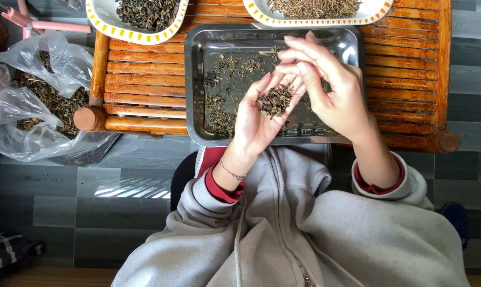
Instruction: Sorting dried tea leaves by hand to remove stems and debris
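My left hand is cupped palm up over the steel tray, holding a small pile of dried herb leaves. My right hand hovers just beside it, fingertips touching the left fingertips above the pile, pinched together; whether it holds a piece is not visible. Loose dried leaves and stems are scattered over the tray's left half. The tray rests on a slatted wooden table.
Two white dishes with yellow-dotted rims stand at the table's far side: one with dark leaves, one with thin stems. A clear plastic bag of dried herbs lies left on the grey tiled floor. Pink handles show top left.
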